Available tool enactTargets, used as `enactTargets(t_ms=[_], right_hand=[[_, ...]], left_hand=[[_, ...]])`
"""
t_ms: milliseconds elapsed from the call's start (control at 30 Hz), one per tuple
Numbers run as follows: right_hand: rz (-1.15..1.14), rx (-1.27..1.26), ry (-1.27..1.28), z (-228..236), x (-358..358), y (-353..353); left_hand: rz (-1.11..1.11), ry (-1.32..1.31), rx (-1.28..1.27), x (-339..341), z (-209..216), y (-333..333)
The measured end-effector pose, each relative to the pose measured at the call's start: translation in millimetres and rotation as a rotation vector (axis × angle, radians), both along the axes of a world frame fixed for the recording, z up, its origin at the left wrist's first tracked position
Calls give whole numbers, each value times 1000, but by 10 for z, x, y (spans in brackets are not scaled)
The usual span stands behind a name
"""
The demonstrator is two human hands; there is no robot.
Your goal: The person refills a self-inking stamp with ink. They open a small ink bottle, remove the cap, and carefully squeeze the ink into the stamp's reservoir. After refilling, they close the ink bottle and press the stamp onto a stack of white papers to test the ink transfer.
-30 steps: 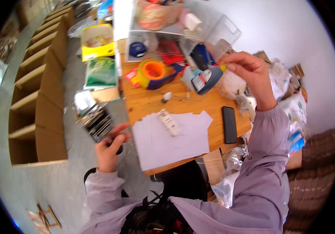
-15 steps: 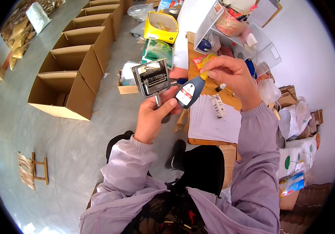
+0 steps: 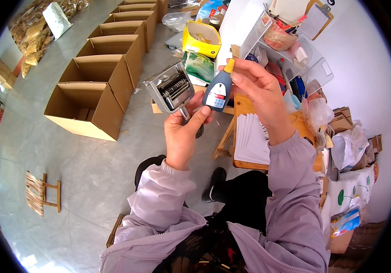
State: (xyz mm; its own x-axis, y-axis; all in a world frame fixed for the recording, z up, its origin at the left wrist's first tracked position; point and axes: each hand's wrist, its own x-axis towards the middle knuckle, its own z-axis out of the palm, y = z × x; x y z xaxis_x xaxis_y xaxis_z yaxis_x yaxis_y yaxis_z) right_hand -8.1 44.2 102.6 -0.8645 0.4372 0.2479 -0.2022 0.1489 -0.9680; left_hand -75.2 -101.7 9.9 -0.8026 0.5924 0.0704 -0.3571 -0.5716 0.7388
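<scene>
My left hand [image 3: 181,136] is closed round the handle of a metal numbering stamp [image 3: 172,88], whose open frame shows dark number wheels and a spring. The same hand's thumb and fingers pinch the base of a small dark blue-grey ink bottle [image 3: 217,94] with a white label. The bottle stands nearly upright beside the stamp. My right hand [image 3: 263,91] is closed at its yellow cap [image 3: 229,66], thumb and fingers at the cap and neck. The cap sits on the bottle.
Open cardboard boxes [image 3: 86,109] stand in a row on the floor at left. A wooden table [image 3: 250,166] bears fanned white paper sheets [image 3: 251,141] and a clear organiser [image 3: 325,68]. A yellow box [image 3: 202,38] lies beyond the hands; a folding stool [image 3: 52,193] stands lower left.
The bottle has turned more upright, cap up, with the label facing me. The stamp has tilted slightly. The view has shifted so surroundings sit further right, and the right hand has come a little lower.
</scene>
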Motion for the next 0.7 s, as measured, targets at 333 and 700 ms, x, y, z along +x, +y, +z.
enactTargets(t_ms=[333,700], right_hand=[[-25,-51,-13,-209,72,-182],[-28,-80,-9,-196,46,-217]], left_hand=[[58,-31,0,4,39,-21],[69,-9,-22,2,24,-11]])
